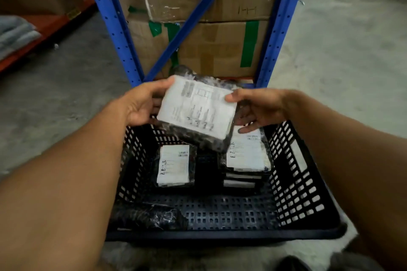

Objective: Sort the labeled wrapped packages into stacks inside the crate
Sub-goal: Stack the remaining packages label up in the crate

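The dark blue perforated plastic crate (293, 185) is open on top. Inside, a black-wrapped package with a white label (174, 165) lies left, a stack of similar labelled packages (246, 156) right, with a bare floor strip between them. The large held package (198, 110) hangs over the far part, blocking entry there. A blue steel rack frame (114, 28) stands close behind.
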A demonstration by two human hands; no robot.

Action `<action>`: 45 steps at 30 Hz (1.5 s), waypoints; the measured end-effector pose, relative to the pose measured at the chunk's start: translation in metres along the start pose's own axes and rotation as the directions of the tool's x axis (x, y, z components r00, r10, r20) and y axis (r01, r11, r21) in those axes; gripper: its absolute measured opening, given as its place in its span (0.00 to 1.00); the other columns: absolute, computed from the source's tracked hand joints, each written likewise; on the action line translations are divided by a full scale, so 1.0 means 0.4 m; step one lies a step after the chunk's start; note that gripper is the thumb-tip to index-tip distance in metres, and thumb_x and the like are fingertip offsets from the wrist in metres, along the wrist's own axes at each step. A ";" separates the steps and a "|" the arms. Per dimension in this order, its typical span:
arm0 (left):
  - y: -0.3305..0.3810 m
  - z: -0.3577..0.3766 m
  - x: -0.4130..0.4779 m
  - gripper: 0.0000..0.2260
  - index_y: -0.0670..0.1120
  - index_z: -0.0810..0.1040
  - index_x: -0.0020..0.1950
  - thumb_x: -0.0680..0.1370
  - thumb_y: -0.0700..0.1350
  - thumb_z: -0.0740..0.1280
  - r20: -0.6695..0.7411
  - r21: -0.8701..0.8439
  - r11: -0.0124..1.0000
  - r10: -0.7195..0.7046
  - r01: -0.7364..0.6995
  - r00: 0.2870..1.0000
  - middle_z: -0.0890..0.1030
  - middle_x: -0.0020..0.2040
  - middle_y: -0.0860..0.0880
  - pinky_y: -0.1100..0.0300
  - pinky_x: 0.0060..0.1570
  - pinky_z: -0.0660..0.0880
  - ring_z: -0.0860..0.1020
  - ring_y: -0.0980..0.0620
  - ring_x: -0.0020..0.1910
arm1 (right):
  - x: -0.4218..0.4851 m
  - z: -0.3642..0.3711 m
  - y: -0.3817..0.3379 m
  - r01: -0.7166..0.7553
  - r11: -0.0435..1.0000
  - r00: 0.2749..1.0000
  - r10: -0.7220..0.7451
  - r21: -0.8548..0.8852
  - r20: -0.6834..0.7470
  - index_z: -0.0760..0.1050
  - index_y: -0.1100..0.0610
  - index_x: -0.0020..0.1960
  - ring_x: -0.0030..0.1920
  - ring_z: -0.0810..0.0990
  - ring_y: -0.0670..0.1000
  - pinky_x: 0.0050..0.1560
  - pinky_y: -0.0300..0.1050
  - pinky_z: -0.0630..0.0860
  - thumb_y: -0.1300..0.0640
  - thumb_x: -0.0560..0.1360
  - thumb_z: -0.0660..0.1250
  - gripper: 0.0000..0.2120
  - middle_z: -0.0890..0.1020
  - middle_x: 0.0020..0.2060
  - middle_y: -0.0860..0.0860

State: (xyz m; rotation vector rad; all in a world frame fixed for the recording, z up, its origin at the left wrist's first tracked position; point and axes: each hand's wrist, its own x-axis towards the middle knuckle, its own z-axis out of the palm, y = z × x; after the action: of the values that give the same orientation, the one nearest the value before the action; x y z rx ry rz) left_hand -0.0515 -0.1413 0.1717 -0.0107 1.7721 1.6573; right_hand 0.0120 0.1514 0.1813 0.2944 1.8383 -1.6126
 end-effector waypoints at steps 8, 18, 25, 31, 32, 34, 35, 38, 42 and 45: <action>0.097 0.073 0.005 0.25 0.45 0.82 0.57 0.61 0.38 0.81 0.211 0.544 0.836 -0.208 0.062 0.955 0.85 0.53 0.40 0.48 0.42 0.82 0.84 0.40 0.51 | 0.023 0.077 0.141 0.039 0.992 0.973 -0.066 0.124 0.222 0.82 0.51 0.55 0.54 0.79 0.54 0.62 0.57 0.72 0.43 0.54 0.82 0.32 0.83 0.54 0.50; -0.040 0.089 -0.018 0.44 0.42 0.74 0.66 0.53 0.53 0.84 -0.058 0.171 0.977 -0.119 0.127 0.991 0.83 0.58 0.44 0.43 0.60 0.76 0.81 0.43 0.57 | 0.081 0.101 0.115 0.128 0.918 0.990 -0.142 0.376 0.009 0.81 0.62 0.57 0.54 0.85 0.57 0.50 0.51 0.83 0.61 0.61 0.78 0.24 0.86 0.54 0.57; -0.182 0.071 -0.039 0.52 0.41 0.71 0.71 0.50 0.50 0.85 -0.087 -0.058 0.980 -0.194 0.189 0.977 0.75 0.70 0.41 0.44 0.71 0.63 0.70 0.43 0.70 | 0.137 0.146 0.128 0.032 0.983 0.992 -0.010 0.183 -0.123 0.77 0.63 0.58 0.47 0.87 0.58 0.46 0.55 0.83 0.55 0.62 0.82 0.29 0.87 0.49 0.57; -0.215 0.046 -0.020 0.31 0.42 0.76 0.66 0.65 0.47 0.80 -0.236 0.105 0.959 -0.234 0.265 0.943 0.79 0.65 0.42 0.45 0.67 0.70 0.77 0.43 0.63 | 0.211 0.262 0.186 -0.090 0.994 0.968 0.102 0.062 -0.229 0.77 0.63 0.59 0.53 0.84 0.60 0.56 0.60 0.80 0.63 0.63 0.80 0.26 0.85 0.54 0.58; -0.220 0.040 -0.015 0.33 0.42 0.73 0.69 0.67 0.49 0.79 -0.258 0.142 0.940 -0.267 0.310 0.928 0.76 0.69 0.43 0.45 0.69 0.67 0.74 0.42 0.66 | 0.226 0.283 0.191 -0.108 0.993 0.955 0.119 0.054 -0.273 0.77 0.63 0.59 0.55 0.82 0.61 0.59 0.61 0.78 0.61 0.62 0.81 0.27 0.84 0.56 0.59; -0.232 0.021 0.000 0.38 0.42 0.68 0.73 0.67 0.50 0.79 -0.310 0.189 0.907 -0.309 0.377 0.899 0.72 0.72 0.43 0.45 0.69 0.65 0.71 0.42 0.69 | 0.254 0.316 0.199 -0.131 0.989 0.934 0.144 0.063 -0.327 0.75 0.63 0.59 0.57 0.81 0.62 0.60 0.61 0.77 0.60 0.62 0.82 0.29 0.82 0.56 0.59; -0.239 0.013 0.009 0.38 0.41 0.68 0.72 0.67 0.49 0.79 -0.338 0.208 0.899 -0.305 0.386 0.891 0.72 0.72 0.43 0.48 0.68 0.66 0.71 0.42 0.69 | 0.269 0.328 0.202 -0.128 0.989 0.929 0.145 0.073 -0.341 0.75 0.63 0.59 0.57 0.81 0.62 0.60 0.60 0.77 0.60 0.62 0.82 0.29 0.82 0.57 0.60; -0.264 -0.003 0.034 0.29 0.41 0.72 0.68 0.69 0.43 0.77 -0.422 0.312 0.865 -0.244 0.392 0.873 0.76 0.68 0.44 0.59 0.55 0.64 0.73 0.44 0.66 | 0.312 0.356 0.215 -0.120 0.990 0.910 0.138 0.071 -0.392 0.75 0.62 0.59 0.57 0.80 0.61 0.61 0.59 0.77 0.59 0.63 0.81 0.27 0.82 0.57 0.60; -0.305 -0.024 0.075 0.23 0.40 0.76 0.64 0.70 0.40 0.76 -0.479 0.328 0.859 -0.207 0.392 0.853 0.78 0.65 0.44 0.60 0.54 0.69 0.76 0.45 0.63 | 0.363 0.379 0.239 -0.128 0.990 0.881 0.139 0.056 -0.452 0.75 0.62 0.59 0.56 0.81 0.59 0.60 0.57 0.78 0.58 0.65 0.80 0.26 0.82 0.57 0.59; -0.357 -0.034 0.100 0.24 0.41 0.75 0.65 0.71 0.43 0.76 -0.500 0.355 0.821 -0.236 0.446 0.833 0.79 0.65 0.44 0.59 0.59 0.73 0.77 0.45 0.62 | 0.398 0.404 0.278 -0.201 0.980 0.847 0.178 0.008 -0.501 0.75 0.63 0.60 0.56 0.81 0.58 0.55 0.47 0.78 0.55 0.66 0.80 0.27 0.82 0.58 0.58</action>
State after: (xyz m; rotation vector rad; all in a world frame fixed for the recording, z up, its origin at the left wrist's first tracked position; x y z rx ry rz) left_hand -0.0235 -0.1615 0.0268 -0.5056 2.3008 0.9794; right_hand 0.0087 -0.0177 -0.0061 0.9209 2.1362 -1.4404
